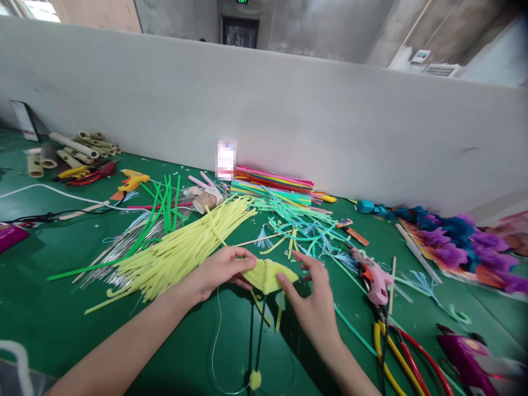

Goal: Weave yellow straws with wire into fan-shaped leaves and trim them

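Note:
A yellow, fuzzy wing-shaped piece made of chenille stems [267,279] sits at the centre, with a ridge down its middle. My left hand [225,272] is closed on its left end, thumb and fingers pinching the edge. Against the right part rests the thumb of my right hand [315,289], whose other fingers are spread apart. A dark thin stick [260,335] runs down from the piece to a small yellow ball [255,379]. Clear thread [213,352] loops below my left hand. Short yellow stem offcuts [279,313] lie just behind.
Yellow chenille stems [181,247] are heaped at left, turquoise ones [297,212] beyond. A pink glue gun [377,283] and yellow-handled pliers [388,357] lie right. A yellow glue gun [132,180] and bamboo tubes [80,151] lie far left. A white partition [264,110] stands behind.

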Demonstrator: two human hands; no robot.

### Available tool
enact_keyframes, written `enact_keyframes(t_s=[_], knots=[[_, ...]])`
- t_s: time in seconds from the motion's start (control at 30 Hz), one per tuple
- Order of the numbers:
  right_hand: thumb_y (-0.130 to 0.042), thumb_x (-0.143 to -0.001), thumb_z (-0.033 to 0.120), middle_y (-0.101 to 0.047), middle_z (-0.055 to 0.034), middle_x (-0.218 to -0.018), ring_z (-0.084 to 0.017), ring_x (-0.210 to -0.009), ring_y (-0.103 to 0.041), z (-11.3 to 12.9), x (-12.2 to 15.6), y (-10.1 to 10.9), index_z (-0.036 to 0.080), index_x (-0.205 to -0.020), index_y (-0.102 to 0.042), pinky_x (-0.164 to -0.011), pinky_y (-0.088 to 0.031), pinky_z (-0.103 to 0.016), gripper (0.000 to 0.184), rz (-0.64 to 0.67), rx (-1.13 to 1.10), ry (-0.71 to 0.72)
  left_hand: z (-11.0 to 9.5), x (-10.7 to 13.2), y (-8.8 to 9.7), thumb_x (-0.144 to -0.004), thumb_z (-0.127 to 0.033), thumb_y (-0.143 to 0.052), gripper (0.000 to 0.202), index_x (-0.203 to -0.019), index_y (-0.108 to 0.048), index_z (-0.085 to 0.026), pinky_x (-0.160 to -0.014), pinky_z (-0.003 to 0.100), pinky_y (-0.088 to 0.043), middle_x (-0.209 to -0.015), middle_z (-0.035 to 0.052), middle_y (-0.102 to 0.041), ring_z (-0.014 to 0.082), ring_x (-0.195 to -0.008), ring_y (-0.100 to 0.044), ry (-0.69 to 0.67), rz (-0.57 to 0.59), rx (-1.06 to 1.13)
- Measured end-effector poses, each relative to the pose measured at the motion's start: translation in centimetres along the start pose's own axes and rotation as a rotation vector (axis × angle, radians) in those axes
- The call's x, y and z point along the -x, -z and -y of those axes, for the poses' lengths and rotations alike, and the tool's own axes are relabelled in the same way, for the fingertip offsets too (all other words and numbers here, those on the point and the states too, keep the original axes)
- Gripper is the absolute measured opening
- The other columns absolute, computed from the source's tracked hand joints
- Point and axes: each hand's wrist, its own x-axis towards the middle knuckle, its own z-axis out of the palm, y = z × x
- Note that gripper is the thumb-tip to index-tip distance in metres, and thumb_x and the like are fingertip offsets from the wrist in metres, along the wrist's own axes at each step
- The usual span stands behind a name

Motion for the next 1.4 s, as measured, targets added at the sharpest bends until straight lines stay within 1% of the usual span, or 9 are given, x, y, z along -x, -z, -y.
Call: enact_keyframes(t_s=[0.07, 0.17, 0.37, 0.63, 0.9, 1.03, 1.23, 1.3, 1.4], knots=[[-0.066, -0.08, 0.031, -0.053, -0.0072, -0.108, -0.026, -0.104, -0.047, 0.4, 0.3, 0.0, 0.029, -0.099, -0.068, -0.087, -0.041, -0.043, 0.019, -0.077, 0.171, 0.226, -0.1, 0.0, -0.2, -0.078, -0.036, -0.066, 0.032, -0.1, -0.06, -0.013, -0.075, 0.038, -0.056, -0.085, 0.0085, -0.069, 0.0188, -0.074, -0.067, 0.019, -0.013, 0.032], [-0.062, -0.083, 0.022, -0.05, -0.0068, -0.11, -0.026, -0.106, -0.045, 1.1, 0.7, 0.1, 0.03, -0.089, -0.071, -0.089, -0.037, -0.044, 0.014, 0.002, 0.259, 0.403, -0.1, 0.0, -0.4, -0.082, -0.033, -0.062, 0.031, -0.106, -0.059, -0.015, -0.077, 0.04, -0.056, -0.092, 0.0097, -0.069, 0.0191, -0.076, -0.068, 0.028, 0.021, 0.066], [-0.062, -0.083, 0.023, -0.049, -0.0068, -0.119, -0.029, -0.11, -0.041, 2.2, 0.7, 0.3, 0.03, -0.093, -0.07, -0.093, -0.032, -0.049, 0.015, 0.079, 0.338, 0.477, 0.3, -0.4, -0.4, -0.086, -0.024, -0.052, 0.025, -0.107, -0.059, -0.014, -0.079, 0.04, -0.056, -0.097, 0.0122, -0.068, 0.0207, -0.082, -0.068, 0.042, 0.05, 0.16], [-0.056, -0.085, 0.023, -0.056, -0.0072, -0.11, -0.029, -0.109, -0.042, 2.1, 0.5, 0.7, 0.024, -0.085, -0.065, -0.086, -0.034, -0.046, 0.009, 0.107, 0.43, 0.44, 0.4, -0.5, -0.9, -0.083, -0.017, -0.047, 0.038, -0.12, -0.052, -0.014, -0.088, 0.048, -0.05, -0.099, 0.0151, -0.069, 0.0264, -0.089, -0.069, -0.027, 0.156, 0.311], [-0.048, -0.09, 0.023, -0.056, -0.0078, -0.101, -0.026, -0.098, -0.047, 1.0, 0.4, 0.8, 0.023, -0.085, -0.058, -0.08, -0.038, -0.043, 0.011, 0.138, 0.386, 0.326, 0.5, -0.7, -1.1, -0.081, -0.016, -0.051, 0.038, -0.119, -0.053, -0.015, -0.088, 0.044, -0.051, -0.096, 0.0142, -0.07, 0.0237, -0.085, -0.07, -0.015, 0.135, 0.335], [-0.046, -0.092, 0.028, -0.055, -0.0071, -0.098, -0.024, -0.098, -0.048, 0.3, -0.2, 1.5, 0.022, -0.087, -0.054, -0.084, -0.038, -0.041, 0.011, 0.022, 0.243, 0.253, 0.3, -0.7, -0.8, -0.082, -0.015, -0.053, 0.033, -0.116, -0.055, -0.014, -0.089, 0.044, -0.051, -0.098, 0.0142, -0.07, 0.0231, -0.085, -0.07, -0.016, 0.12, 0.307], [-0.034, -0.095, 0.044, -0.057, -0.0038, -0.079, -0.02, -0.081, -0.053, -0.9, -1.2, 3.6, 0.022, -0.067, -0.049, -0.073, -0.038, -0.032, 0.039, -0.104, 0.08, -0.055, 0.0, -0.6, -0.1, -0.085, -0.021, -0.059, 0.031, -0.114, -0.054, -0.012, -0.091, 0.041, -0.052, -0.107, 0.0167, -0.068, 0.026, -0.098, -0.067, -0.073, 0.079, 0.282], [-0.033, -0.094, 0.05, -0.054, -0.0012, -0.07, -0.018, -0.069, -0.052, -1.1, -1.4, 3.8, 0.022, -0.073, -0.052, -0.065, -0.038, -0.03, 0.04, -0.052, -0.013, -0.185, -0.1, -0.7, 0.2, -0.085, -0.022, -0.061, 0.033, -0.116, -0.053, -0.013, -0.091, 0.039, -0.053, -0.109, 0.0164, -0.068, 0.0255, -0.099, -0.067, -0.089, 0.045, 0.282], [-0.045, -0.088, 0.056, -0.052, 0.0013, -0.066, -0.014, -0.058, -0.046, -1.1, -1.6, 3.3, 0.021, -0.083, -0.055, -0.054, -0.036, -0.026, 0.036, 0.144, -0.116, -0.274, 0.0, -0.8, 0.7, -0.084, -0.022, -0.063, 0.031, -0.112, -0.053, -0.013, -0.089, 0.038, -0.054, -0.107, 0.0161, -0.068, 0.0245, -0.097, -0.067, -0.114, -0.017, 0.292]])
